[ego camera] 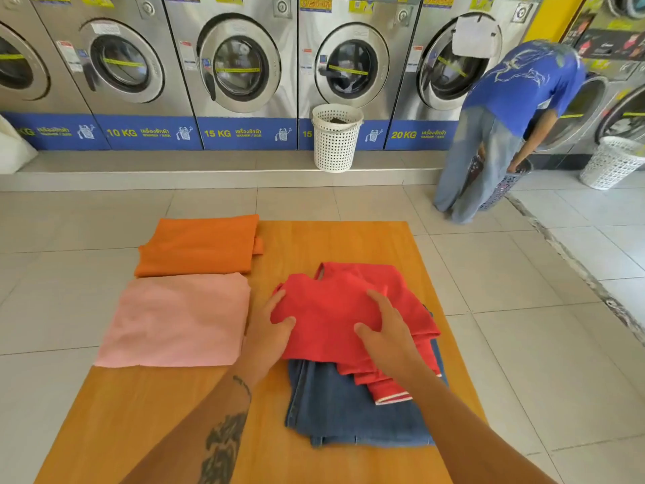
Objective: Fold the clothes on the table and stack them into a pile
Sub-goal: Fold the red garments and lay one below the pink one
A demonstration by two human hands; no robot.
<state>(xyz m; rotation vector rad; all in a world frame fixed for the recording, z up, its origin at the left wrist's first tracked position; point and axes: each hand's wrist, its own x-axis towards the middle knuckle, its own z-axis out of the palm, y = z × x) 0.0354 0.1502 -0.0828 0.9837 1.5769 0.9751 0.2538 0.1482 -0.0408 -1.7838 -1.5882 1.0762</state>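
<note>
Pinching left edge of red shirt (335, 309) with left hand (268, 330); pressing right hand (387, 330) flat on shirt, fingers spread. Beyond shirt, washers (244, 64) marked "10 KG", "15 KG", "20 KG".

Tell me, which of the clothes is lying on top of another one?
The red shirt: it lies on the blue jeans. The orange cloth and the pink cloth each lie alone on the table.

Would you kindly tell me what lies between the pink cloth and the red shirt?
In the head view, the left hand lies there over bare table, holding the edge of the red shirt.
</note>
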